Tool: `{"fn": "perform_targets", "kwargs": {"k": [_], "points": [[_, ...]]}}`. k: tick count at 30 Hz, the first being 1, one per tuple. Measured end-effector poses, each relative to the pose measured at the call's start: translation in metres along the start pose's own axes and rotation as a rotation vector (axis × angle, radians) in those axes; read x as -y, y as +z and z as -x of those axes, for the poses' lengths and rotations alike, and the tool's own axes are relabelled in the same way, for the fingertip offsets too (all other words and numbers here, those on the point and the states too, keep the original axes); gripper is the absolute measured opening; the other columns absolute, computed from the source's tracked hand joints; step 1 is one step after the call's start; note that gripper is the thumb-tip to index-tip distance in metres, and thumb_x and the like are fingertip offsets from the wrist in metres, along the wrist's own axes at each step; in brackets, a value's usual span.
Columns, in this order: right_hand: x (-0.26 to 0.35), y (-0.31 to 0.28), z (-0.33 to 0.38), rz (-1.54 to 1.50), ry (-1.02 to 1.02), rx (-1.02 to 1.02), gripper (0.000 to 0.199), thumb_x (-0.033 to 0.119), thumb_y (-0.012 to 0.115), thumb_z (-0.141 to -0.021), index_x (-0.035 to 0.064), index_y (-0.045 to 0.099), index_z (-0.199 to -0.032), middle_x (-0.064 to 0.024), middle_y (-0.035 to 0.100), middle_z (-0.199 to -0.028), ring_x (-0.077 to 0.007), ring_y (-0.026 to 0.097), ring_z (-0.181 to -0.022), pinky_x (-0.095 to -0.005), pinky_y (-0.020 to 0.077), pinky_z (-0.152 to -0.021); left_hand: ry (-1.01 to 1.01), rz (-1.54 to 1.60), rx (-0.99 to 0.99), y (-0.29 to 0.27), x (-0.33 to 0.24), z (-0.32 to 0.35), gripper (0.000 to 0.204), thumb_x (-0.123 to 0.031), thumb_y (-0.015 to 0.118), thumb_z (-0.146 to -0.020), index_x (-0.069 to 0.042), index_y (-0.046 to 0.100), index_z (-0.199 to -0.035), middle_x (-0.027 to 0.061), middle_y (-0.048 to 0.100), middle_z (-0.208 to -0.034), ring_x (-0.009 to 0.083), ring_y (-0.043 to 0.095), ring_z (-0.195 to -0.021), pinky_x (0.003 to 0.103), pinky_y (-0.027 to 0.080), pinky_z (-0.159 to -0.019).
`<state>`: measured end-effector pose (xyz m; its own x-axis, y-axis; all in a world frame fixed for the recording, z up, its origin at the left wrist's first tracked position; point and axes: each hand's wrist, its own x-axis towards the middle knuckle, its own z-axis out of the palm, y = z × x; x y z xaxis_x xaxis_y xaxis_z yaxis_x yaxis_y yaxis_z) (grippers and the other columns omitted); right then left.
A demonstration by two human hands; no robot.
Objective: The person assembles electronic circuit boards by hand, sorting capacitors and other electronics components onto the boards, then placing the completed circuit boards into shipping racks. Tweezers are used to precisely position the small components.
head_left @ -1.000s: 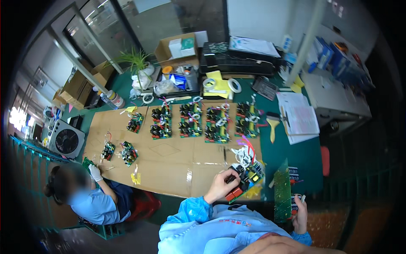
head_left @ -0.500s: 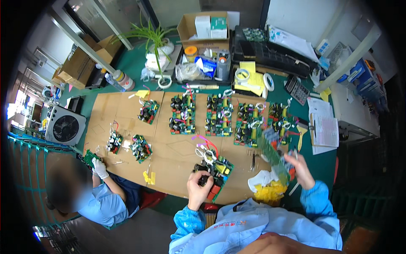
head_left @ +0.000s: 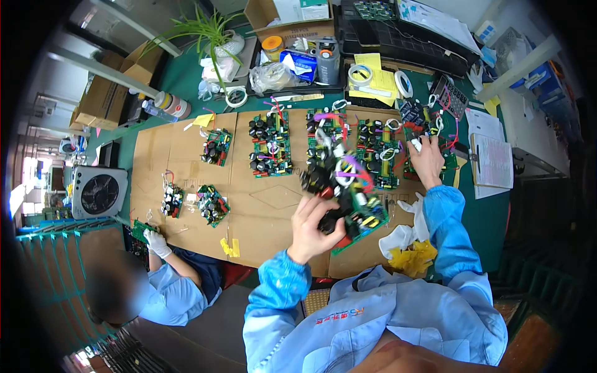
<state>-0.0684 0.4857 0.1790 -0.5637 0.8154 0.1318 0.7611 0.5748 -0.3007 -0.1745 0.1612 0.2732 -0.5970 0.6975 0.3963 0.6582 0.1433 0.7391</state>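
Note:
My left hand (head_left: 314,229) is closed round the black parts of a populated circuit board (head_left: 367,214). This board is tilted above the cardboard, blurred, with loose white, purple and red wires at its far end. Further right and away, my right hand (head_left: 428,163) reaches to the last group of boards, its fingers bent onto another circuit board (head_left: 415,115) beside a white piece. Exactly where the fingertips grip is partly hidden. Near it stand rows of similar circuit boards (head_left: 378,152) with black coils, yellow parts and white wire loops.
White gloves and yellow scraps (head_left: 413,256) lie by my right sleeve. Left, a co-worker's gloved hand (head_left: 158,242) holds a green board. Several boards stand on the cardboard (head_left: 180,140). Behind are tape rolls (head_left: 360,75), a plant (head_left: 227,45), a calculator (head_left: 457,102) and a clipboard (head_left: 494,161).
My left hand has lifted its board off the cardboard and moved right and away. My right hand has carried its board away from me, to the far right group. The view has shifted.

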Motion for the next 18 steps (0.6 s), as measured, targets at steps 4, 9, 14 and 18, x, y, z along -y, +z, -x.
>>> {"fn": "perform_targets", "kwargs": {"k": [4,9,14,18], "points": [[-0.028,0.039,-0.007,0.068,0.054,0.011,0.040,0.039,0.067,-0.086,0.0054,0.063,-0.107,-0.0194,0.055,-0.114,-0.0388,0.061,-0.102,-0.0499,0.0542,-0.077,0.298,-0.214,0.107,0.046,0.019,-0.050,0.029,-0.024,0.076,-0.065,-0.010,0.067,-0.089,0.0074,0.055,-0.080,0.0258,0.055,-0.075,0.036,0.048,-0.060],[-0.056,0.058,0.010,0.041,0.071,0.062,0.044,0.040,0.067,-0.085,0.0124,0.060,-0.117,-0.0171,0.053,-0.120,-0.0408,0.063,-0.097,-0.0514,0.0539,-0.075,0.536,-0.370,0.303,0.108,0.060,-0.087,0.028,-0.031,0.069,-0.074,-0.009,0.063,-0.089,0.0082,0.053,-0.079,0.0255,0.055,-0.085,0.038,0.047,-0.062],[-0.056,0.023,0.028,-0.088,-0.104,0.135,0.046,0.036,0.068,-0.084,0.0124,0.058,-0.122,-0.0123,0.058,-0.120,-0.0379,0.066,-0.091,-0.0481,0.0546,-0.075,0.653,-0.452,0.395,0.160,0.113,-0.086,0.031,-0.032,0.069,-0.077,-0.008,0.063,-0.097,0.0114,0.055,-0.086,0.0278,0.056,-0.088,0.039,0.048,-0.067],[-0.089,-0.007,0.068,-0.248,-0.021,0.145,0.032,0.026,0.062,-0.084,0.0102,0.064,-0.112,-0.0127,0.062,-0.111,-0.0353,0.065,-0.098,-0.0469,0.0544,-0.080,0.492,-0.475,0.429,0.193,0.137,-0.077,0.034,-0.031,0.070,-0.078,-0.006,0.059,-0.097,0.0151,0.056,-0.089,0.0340,0.056,-0.087,0.048,0.046,-0.070]]}}
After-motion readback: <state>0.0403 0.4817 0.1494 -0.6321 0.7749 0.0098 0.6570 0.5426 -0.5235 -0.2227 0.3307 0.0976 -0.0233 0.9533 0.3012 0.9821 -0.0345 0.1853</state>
